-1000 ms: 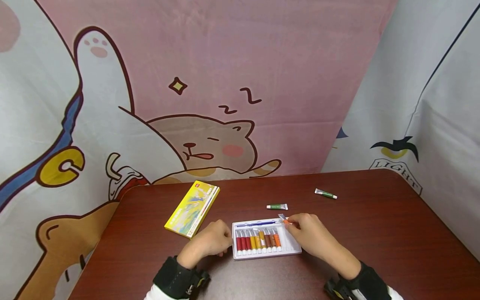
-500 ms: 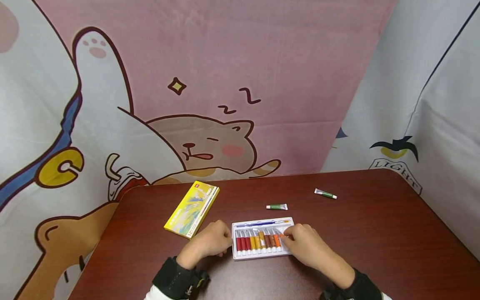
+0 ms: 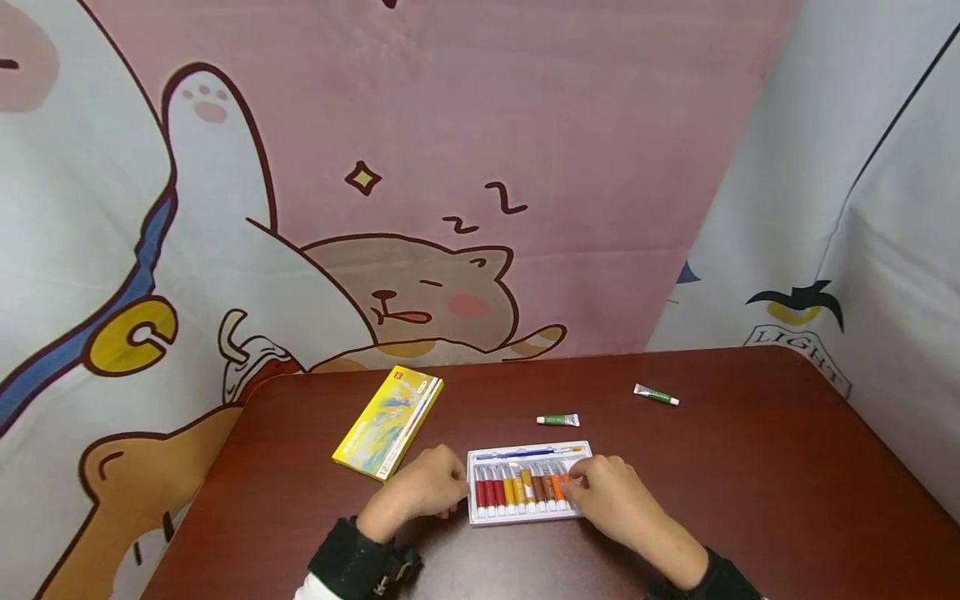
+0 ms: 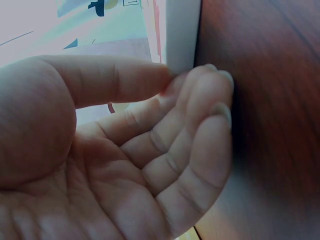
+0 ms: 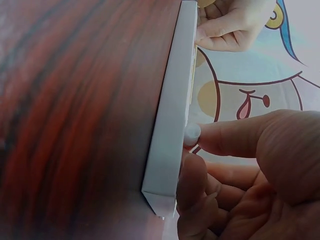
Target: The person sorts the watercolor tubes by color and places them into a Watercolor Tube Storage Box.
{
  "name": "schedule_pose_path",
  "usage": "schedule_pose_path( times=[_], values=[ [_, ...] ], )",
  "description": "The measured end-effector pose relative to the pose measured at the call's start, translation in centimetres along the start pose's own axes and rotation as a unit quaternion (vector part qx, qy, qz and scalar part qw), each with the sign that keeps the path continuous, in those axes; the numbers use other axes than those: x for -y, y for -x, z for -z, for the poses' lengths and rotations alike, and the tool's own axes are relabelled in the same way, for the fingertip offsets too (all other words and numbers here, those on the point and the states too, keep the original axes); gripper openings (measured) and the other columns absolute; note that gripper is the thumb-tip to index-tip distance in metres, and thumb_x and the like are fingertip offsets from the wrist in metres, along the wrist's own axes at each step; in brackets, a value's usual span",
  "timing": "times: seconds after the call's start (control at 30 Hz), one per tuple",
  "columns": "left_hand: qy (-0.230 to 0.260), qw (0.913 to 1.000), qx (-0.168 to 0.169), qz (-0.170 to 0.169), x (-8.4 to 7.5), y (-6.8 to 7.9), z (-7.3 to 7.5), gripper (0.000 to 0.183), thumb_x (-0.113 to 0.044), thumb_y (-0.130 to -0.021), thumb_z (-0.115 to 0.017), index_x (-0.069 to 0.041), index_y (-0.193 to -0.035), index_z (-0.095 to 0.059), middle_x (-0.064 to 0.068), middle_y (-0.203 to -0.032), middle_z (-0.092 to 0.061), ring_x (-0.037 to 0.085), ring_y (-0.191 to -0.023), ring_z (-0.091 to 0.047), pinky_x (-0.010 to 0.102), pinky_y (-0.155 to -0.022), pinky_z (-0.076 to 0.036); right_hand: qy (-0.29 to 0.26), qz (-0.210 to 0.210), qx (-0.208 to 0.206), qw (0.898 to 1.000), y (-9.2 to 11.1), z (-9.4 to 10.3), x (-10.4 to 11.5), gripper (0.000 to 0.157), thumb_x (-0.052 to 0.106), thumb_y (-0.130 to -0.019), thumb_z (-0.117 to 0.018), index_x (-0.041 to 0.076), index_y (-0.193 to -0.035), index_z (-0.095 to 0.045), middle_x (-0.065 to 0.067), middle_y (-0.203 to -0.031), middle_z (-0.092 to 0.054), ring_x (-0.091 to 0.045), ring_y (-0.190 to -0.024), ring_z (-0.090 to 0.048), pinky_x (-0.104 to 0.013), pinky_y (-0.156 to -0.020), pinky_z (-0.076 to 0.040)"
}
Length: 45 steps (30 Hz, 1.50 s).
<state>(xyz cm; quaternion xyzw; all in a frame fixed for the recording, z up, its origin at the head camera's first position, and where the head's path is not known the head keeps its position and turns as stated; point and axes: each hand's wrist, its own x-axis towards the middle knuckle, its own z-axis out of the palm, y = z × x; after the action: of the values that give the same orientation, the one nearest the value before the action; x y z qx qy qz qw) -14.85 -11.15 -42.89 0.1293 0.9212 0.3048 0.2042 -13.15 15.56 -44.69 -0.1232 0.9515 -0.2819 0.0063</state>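
Pinched an orange tube point(image 5: 192, 135) between the thumb and forefinger of the right hand point(image 3: 615, 496), with the other fingers bent, over the right end of the tray point(image 3: 517, 518), just beside the row of tubes point(image 3: 509, 490). Saw only the white cap of that tube from the right wrist. Held the tray by its left edge in the left hand point(image 3: 426, 483), with curled fingers and the thumb close against the forefinger at the rim. Had the tray flat on the table point(image 3: 750, 467), about midway between the left and right edges and well in from the far edge. Counted reds, yellows, browns and orange from left to right in the row, and found a blue brush point(image 3: 521, 454) along the tray's far edge. Saw a yellow box point(image 3: 388, 423) lying aslant left of the tray, near the table's far edge. Spotted a green tube point(image 3: 557, 420) between the tray and the far edge, cap to the left, and another green tube point(image 3: 656, 395) toward the far right corner, cap to the right. Noticed a cartoon cloth point(image 3: 585, 150) beyond the far edge.
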Motion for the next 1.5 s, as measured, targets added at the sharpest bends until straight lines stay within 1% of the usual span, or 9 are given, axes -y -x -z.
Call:
schedule_pose_path(
  times=[0.1,0.23,0.4,0.6,0.7,0.83,1.03,1.27,1.5],
  values=[
    [0.001,1.0,-0.002,0.001,-0.1,-0.2,-0.1,0.025,-0.012,-0.083,-0.057,-0.012,-0.059,-0.065,-0.004,-0.046,-0.053,0.014,-0.042,-0.055,0.026,-0.039,-0.042,0.001,0.003,-0.02,1.0,0.0,-0.1,-0.2,0.01,0.017,-0.075,-0.072,0.01,-0.082,-0.069,0.011,-0.055,-0.053,-0.007,-0.05,-0.045,-0.031,-0.05,-0.042],
    [0.003,1.0,-0.002,0.003,-0.2,-0.4,-0.3,0.026,-0.012,-0.084,-0.057,-0.011,-0.058,-0.064,-0.004,-0.046,-0.052,0.014,-0.043,-0.055,0.025,-0.039,-0.041,0.003,0.004,-0.032,0.999,0.0,0.0,-0.5,0.009,0.018,-0.075,-0.073,0.016,-0.072,-0.064,0.012,-0.05,-0.047,-0.007,-0.046,-0.041,-0.029,-0.046,-0.038],
    [0.01,0.9999,0.0,0.011,-0.1,0.1,-0.5,0.027,-0.012,-0.083,-0.058,-0.01,-0.057,-0.063,-0.003,-0.045,-0.052,0.014,-0.042,-0.055,0.025,-0.038,-0.04,-0.005,0.006,-0.014,1.0,0.4,-0.1,-0.6,0.015,0.018,-0.076,-0.073,0.02,-0.068,-0.061,0.012,-0.048,-0.045,-0.005,-0.044,-0.039,-0.027,-0.044,-0.036],
    [0.02,0.9995,0.008,0.021,0.3,0.9,-1.4,0.026,-0.011,-0.083,-0.059,-0.011,-0.057,-0.063,-0.003,-0.044,-0.052,0.013,-0.039,-0.053,0.025,-0.036,-0.039,-0.022,0.019,0.025,0.999,1.5,-0.7,-0.7,0.02,0.017,-0.076,-0.073,0.022,-0.064,-0.058,0.014,-0.05,-0.047,-0.003,-0.045,-0.039,-0.024,-0.044,-0.036],
    [0.025,0.9995,0.008,0.017,0.2,0.9,-1.8,0.026,-0.011,-0.082,-0.059,-0.011,-0.057,-0.063,-0.004,-0.043,-0.051,0.011,-0.037,-0.051,0.024,-0.035,-0.039,-0.018,0.015,0.028,0.999,2.0,-0.6,-1.0,0.028,0.018,-0.075,-0.075,0.023,-0.057,-0.054,0.014,-0.049,-0.045,-0.003,-0.045,-0.037,-0.024,-0.043,-0.035],
    [0.02,0.9997,0.0,0.011,0.0,0.6,-2.1,0.026,-0.012,-0.081,-0.059,-0.012,-0.056,-0.063,-0.005,-0.043,-0.051,0.01,-0.036,-0.05,0.023,-0.034,-0.038,-0.005,0.006,0.018,1.0,2.1,-0.4,-1.2,0.036,0.016,-0.074,-0.075,0.022,-0.05,-0.048,0.012,-0.047,-0.041,-0.005,-0.045,-0.035,-0.025,-0.043,-0.033],
    [0.01,0.9997,-0.008,0.02,0.0,0.6,-1.9,0.025,-0.012,-0.08,-0.059,-0.012,-0.055,-0.062,-0.005,-0.042,-0.05,0.01,-0.035,-0.05,0.024,-0.034,-0.039,0.004,0.007,0.019,1.0,1.7,-0.3,-1.1,0.039,0.015,-0.074,-0.072,0.022,-0.046,-0.045,0.013,-0.045,-0.039,-0.006,-0.045,-0.034,-0.025,-0.043,-0.032],
    [0.019,0.9994,-0.007,0.026,0.1,0.5,-1.2,0.027,-0.012,-0.08,-0.059,-0.012,-0.054,-0.062,-0.006,-0.041,-0.05,0.013,-0.038,-0.053,0.024,-0.035,-0.038,0.009,0.017,0.018,1.0,1.0,-0.4,-0.9,0.042,0.015,-0.076,-0.071,0.022,-0.044,-0.044,0.013,-0.046,-0.038,-0.004,-0.044,-0.033,-0.024,-0.042,-0.031],
    [0.006,0.9994,-0.015,0.032,-0.5,-0.1,-0.5,0.027,-0.012,-0.082,-0.06,-0.012,-0.055,-0.062,-0.004,-0.043,-0.05,0.012,-0.038,-0.051,0.023,-0.035,-0.037,0.012,0.024,0.012,1.0,0.4,0.1,-1.0,0.042,0.015,-0.077,-0.071,0.022,-0.045,-0.044,0.009,-0.05,-0.04,-0.007,-0.047,-0.035,-0.026,-0.044,-0.032]
  ],
)
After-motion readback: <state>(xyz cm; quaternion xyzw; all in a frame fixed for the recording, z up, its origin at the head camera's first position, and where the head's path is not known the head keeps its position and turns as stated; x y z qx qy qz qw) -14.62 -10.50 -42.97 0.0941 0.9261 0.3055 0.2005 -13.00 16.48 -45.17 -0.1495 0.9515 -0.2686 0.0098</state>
